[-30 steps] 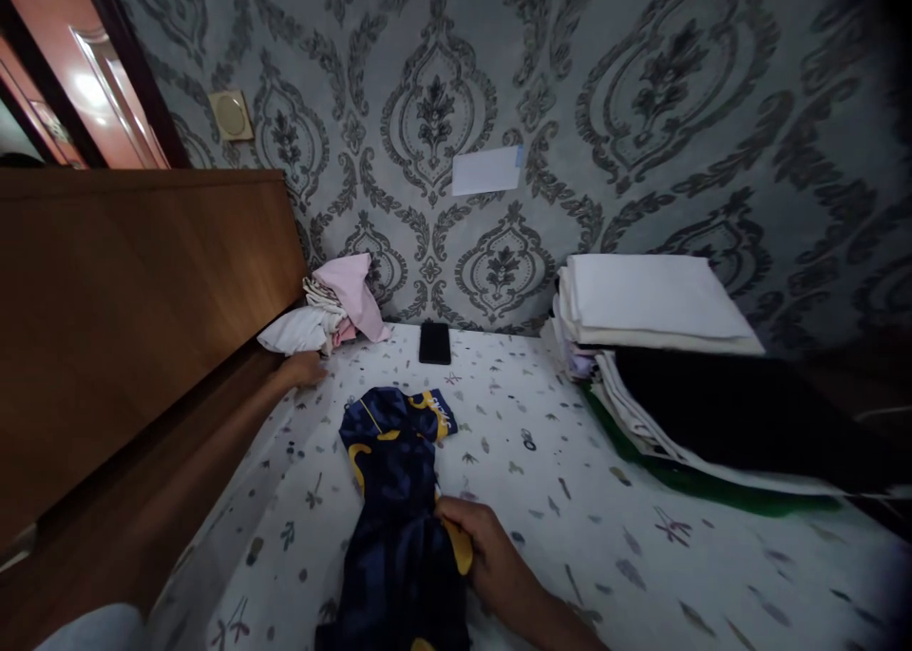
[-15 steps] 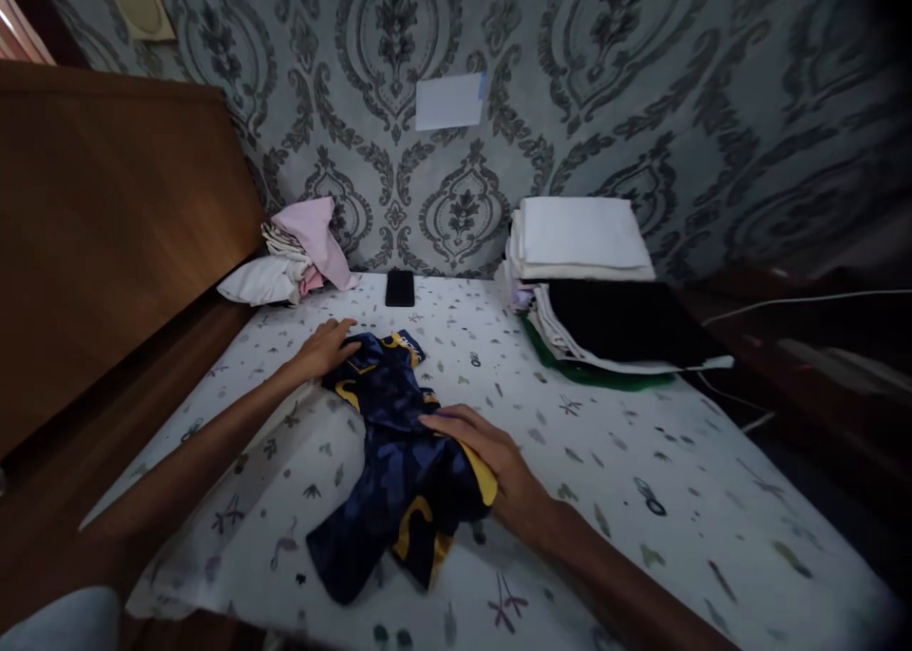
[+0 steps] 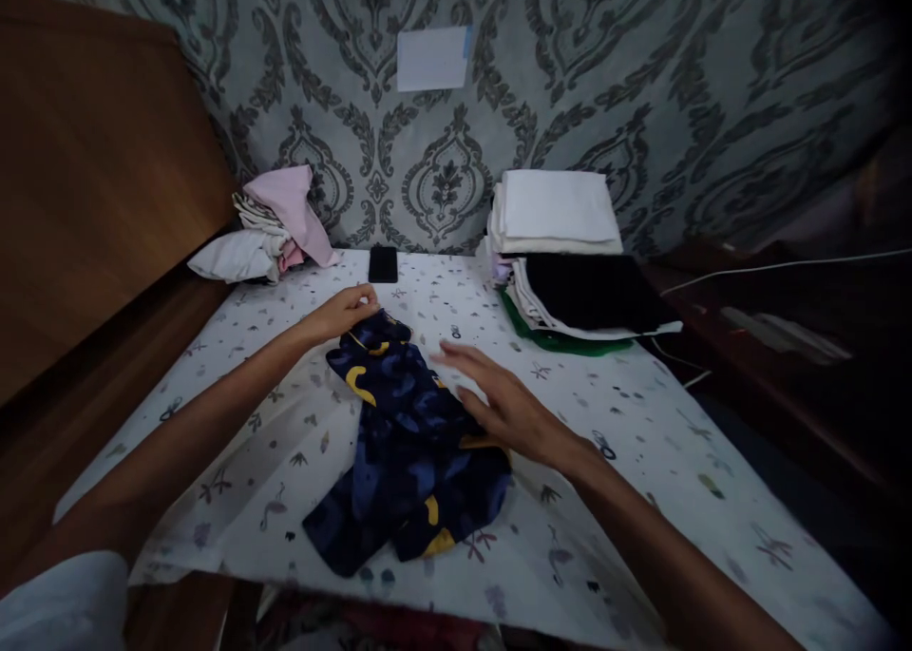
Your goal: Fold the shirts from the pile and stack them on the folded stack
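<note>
A dark blue patterned garment point(image 3: 413, 423) with yellow patches lies lengthwise on the white printed cloth, its lower end parted into two flaps. The far end of it is pinched between the fingertips of my left hand point(image 3: 348, 311). My right hand point(image 3: 509, 406) hovers at the garment's right side, thumb and fingers apart, slightly blurred and gripping nothing. Whether its palm brushes the fabric cannot be made out.
Behind the garment a black phone point(image 3: 383, 264) lies near the wall. Rumpled pink and white clothes point(image 3: 289, 219) sit at the back left, beside a brown wooden panel point(image 3: 100, 176). Folded clothes point(image 3: 562, 214) are stacked at the back right. A white cable point(image 3: 769, 266) runs past the right edge.
My right hand has let go of the garment's yellow edge and lifted forward, fingers spread. My left hand has closed on the far end. The garment lies straighter and wider. The view has shifted.
</note>
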A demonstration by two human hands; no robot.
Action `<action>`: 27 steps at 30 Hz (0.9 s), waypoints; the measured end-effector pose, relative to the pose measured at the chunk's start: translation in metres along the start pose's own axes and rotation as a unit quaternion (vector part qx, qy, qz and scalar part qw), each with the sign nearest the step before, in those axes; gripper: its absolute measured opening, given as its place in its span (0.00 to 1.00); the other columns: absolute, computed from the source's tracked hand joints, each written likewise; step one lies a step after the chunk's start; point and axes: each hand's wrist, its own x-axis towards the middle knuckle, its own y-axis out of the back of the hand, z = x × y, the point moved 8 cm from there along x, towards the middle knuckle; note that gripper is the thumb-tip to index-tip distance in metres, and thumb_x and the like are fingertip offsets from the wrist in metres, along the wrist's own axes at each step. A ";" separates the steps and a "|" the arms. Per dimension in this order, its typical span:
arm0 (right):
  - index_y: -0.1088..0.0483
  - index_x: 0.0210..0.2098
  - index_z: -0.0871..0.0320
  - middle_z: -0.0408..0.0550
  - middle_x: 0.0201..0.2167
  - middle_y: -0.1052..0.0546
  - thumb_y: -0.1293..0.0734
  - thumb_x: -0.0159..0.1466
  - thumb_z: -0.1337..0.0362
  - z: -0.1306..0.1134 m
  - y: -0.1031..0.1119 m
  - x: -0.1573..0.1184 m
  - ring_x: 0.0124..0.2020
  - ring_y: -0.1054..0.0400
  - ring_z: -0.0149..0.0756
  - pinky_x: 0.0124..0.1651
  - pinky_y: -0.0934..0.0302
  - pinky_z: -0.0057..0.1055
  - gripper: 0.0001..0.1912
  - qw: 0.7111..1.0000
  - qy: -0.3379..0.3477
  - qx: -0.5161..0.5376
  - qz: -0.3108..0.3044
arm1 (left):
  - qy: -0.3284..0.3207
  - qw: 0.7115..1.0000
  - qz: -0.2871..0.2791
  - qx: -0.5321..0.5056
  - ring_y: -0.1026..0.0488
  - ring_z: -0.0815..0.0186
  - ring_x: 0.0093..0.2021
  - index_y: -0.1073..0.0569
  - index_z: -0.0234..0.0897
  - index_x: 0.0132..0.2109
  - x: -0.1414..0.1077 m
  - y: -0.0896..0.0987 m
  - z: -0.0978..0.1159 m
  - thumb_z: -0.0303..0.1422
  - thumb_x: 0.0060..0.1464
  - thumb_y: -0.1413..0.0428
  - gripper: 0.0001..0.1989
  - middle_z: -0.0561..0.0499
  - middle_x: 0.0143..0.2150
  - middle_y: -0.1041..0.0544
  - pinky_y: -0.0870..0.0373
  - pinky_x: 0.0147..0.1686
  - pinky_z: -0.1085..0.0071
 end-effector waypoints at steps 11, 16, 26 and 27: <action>0.31 0.25 0.59 0.39 0.22 0.32 0.34 0.60 0.57 -0.009 0.013 0.120 0.28 0.37 0.32 0.33 0.43 0.27 0.13 0.991 -0.026 0.126 0.037 | -0.083 0.976 0.124 -0.156 0.30 0.67 0.36 0.34 0.38 0.42 -0.026 -0.004 0.075 0.42 0.46 0.35 0.22 0.55 0.34 0.29 0.33 0.36 0.73; 0.35 0.22 0.57 0.38 0.21 0.37 0.36 0.62 0.56 -0.039 0.062 0.112 0.26 0.42 0.30 0.31 0.48 0.26 0.15 0.985 0.011 0.089 0.146 | 0.006 0.996 0.009 -0.085 0.28 0.62 0.33 0.27 0.34 0.37 -0.030 -0.032 0.039 0.37 0.43 0.39 0.14 0.54 0.30 0.26 0.30 0.34 0.69; 0.29 0.26 0.57 0.40 0.22 0.33 0.32 0.62 0.52 -0.067 0.158 0.090 0.27 0.38 0.32 0.33 0.43 0.28 0.16 0.963 0.040 0.021 0.266 | 0.054 0.992 0.091 0.068 0.27 0.60 0.35 0.27 0.38 0.28 -0.048 0.067 0.003 0.38 0.44 0.46 0.09 0.53 0.27 0.25 0.31 0.34 0.69; 0.29 0.26 0.57 0.40 0.22 0.32 0.32 0.62 0.52 -0.066 0.159 0.089 0.27 0.38 0.33 0.33 0.43 0.29 0.16 0.964 0.040 0.014 0.264 | 0.060 0.994 0.093 0.025 0.27 0.60 0.35 0.26 0.37 0.29 -0.053 0.076 0.004 0.40 0.44 0.45 0.10 0.53 0.29 0.24 0.30 0.34 0.69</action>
